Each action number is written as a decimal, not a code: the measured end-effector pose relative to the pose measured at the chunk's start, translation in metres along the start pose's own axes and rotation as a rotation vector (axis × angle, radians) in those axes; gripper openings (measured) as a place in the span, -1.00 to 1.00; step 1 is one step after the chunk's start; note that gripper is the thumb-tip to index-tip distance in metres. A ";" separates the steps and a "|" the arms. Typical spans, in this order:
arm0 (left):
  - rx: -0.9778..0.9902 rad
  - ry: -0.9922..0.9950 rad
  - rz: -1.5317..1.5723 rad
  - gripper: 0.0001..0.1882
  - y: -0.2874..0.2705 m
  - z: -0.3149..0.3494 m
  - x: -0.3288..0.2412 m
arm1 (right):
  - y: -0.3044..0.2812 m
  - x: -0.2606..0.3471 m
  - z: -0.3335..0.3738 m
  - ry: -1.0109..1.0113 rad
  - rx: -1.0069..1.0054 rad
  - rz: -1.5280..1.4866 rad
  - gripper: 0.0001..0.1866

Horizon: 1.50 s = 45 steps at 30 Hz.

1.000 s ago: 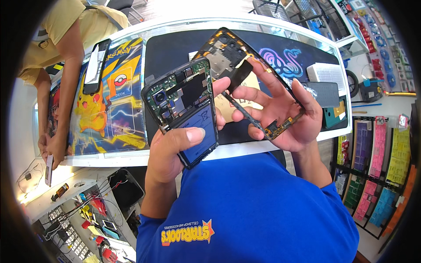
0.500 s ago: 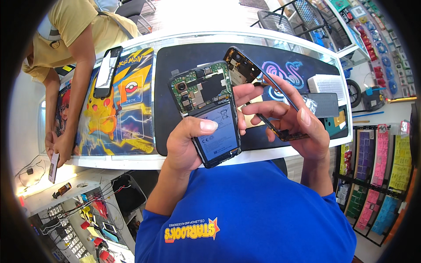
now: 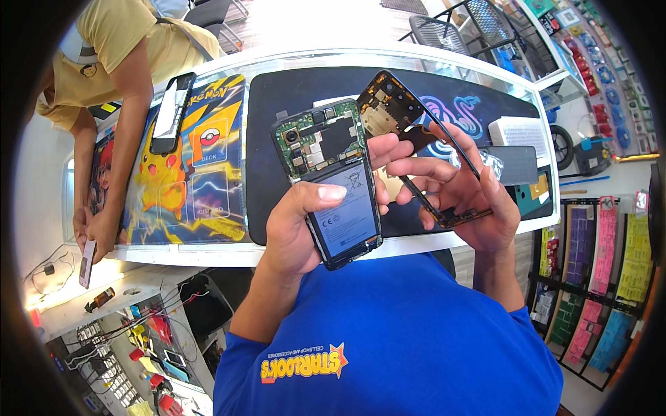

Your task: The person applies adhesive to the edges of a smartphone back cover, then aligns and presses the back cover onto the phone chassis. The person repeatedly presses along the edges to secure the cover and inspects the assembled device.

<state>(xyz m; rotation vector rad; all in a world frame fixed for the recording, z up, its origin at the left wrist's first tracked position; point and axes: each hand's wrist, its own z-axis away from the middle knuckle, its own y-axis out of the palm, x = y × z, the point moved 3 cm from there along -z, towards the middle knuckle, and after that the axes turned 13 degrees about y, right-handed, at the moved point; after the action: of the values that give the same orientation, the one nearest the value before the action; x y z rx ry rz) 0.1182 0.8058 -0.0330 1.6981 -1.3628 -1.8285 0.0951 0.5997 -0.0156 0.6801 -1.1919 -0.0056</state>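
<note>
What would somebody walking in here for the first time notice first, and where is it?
Most likely the opened phone in the middle of the view, held in the left hand, with its green circuit board and blue battery exposed. Just to its right, the dark phone housing tilts in the right hand. Then comes the vivid blue-and-yellow mat toward the counter's left end.

Through my remote feed, I'm seeing black mesh chairs standing beyond the white-rimmed tabletop and yellowish light glowing at lower left.
</note>
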 end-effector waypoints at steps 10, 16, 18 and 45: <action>-0.087 0.024 0.076 -0.12 -0.003 0.001 0.010 | 0.002 -0.008 -0.010 0.092 0.011 -0.013 -0.11; -0.091 0.094 0.036 -0.12 -0.009 0.005 0.007 | 0.002 -0.004 -0.011 0.138 -0.138 0.267 -0.14; -0.081 0.121 0.052 -0.11 -0.010 0.007 0.007 | 0.004 -0.003 -0.010 0.152 -0.148 0.303 -0.09; -0.243 0.186 0.095 -0.12 -0.022 0.011 0.011 | 0.014 -0.001 -0.015 0.051 -0.164 0.647 -0.06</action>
<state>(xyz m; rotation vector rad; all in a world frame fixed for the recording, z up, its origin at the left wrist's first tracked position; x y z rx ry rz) 0.1142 0.8137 -0.0586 1.6030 -1.0792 -1.6615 0.1028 0.6182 -0.0130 0.1298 -1.3004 0.4485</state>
